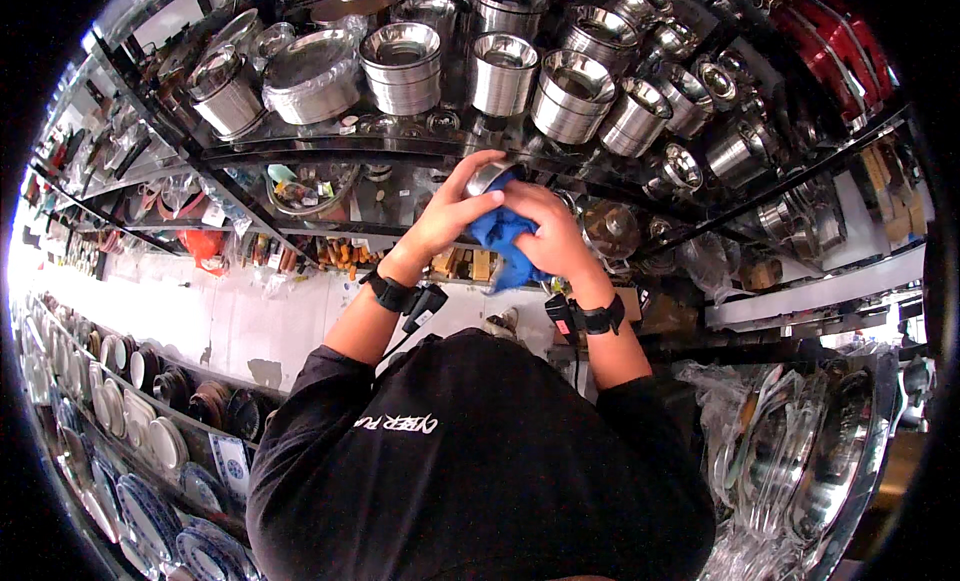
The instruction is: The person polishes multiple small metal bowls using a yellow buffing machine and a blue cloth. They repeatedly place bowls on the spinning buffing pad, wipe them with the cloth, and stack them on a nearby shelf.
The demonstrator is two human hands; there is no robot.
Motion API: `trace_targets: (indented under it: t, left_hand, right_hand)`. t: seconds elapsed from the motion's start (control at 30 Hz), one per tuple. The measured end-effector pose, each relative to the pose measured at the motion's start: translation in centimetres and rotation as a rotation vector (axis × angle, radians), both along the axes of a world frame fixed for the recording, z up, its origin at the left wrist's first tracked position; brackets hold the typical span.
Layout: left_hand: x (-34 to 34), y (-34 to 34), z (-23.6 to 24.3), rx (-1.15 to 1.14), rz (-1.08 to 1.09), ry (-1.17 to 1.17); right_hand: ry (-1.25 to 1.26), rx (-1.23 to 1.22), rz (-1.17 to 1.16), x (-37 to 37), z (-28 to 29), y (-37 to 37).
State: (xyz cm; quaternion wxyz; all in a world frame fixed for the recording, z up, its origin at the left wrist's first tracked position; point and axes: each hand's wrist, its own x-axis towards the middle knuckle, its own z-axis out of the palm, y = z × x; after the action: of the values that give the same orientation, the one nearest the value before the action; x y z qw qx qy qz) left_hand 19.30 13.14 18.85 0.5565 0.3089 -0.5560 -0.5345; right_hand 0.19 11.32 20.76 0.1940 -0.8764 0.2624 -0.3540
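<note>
My left hand (446, 217) grips a small shiny round metal container (485, 179) in front of the shelf, thumb and fingers around its side. Bunched in my right hand (556, 233) is a blue cloth (506, 239), pressed against the container; some of it hangs below the fingers. Both hands meet at chest height, close together. The hands and cloth hide much of the container, so its full shape cannot be made out. Just beyond, on the upper shelf, stand stainless steel pots, among them a tall cylindrical one (502, 78) and a wider one (402, 71).
A dark shelf edge (330, 141) runs across in front of me. Below it sits a plastic-wrapped basin (310, 196) of small items. Stacked plates (150, 511) line the rack at lower left. Wrapped metal trays (770, 461) fill the lower right. Red boxes (830, 56) are at upper right.
</note>
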Motion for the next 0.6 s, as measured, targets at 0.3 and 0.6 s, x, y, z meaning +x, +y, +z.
trace_targets:
  t: [0.3, 0.6]
  left_hand:
    - [1.9, 0.2, 0.5, 0.357, -0.014, 0.576]
    - [0.0, 0.9, -0.1, 0.496, -0.024, 0.611]
  right_hand:
    - [0.077, 0.013, -0.142, -6.8, 2.3, 1.2]
    - [-0.776, 0.616, -0.267, -7.3, -1.4, 1.2]
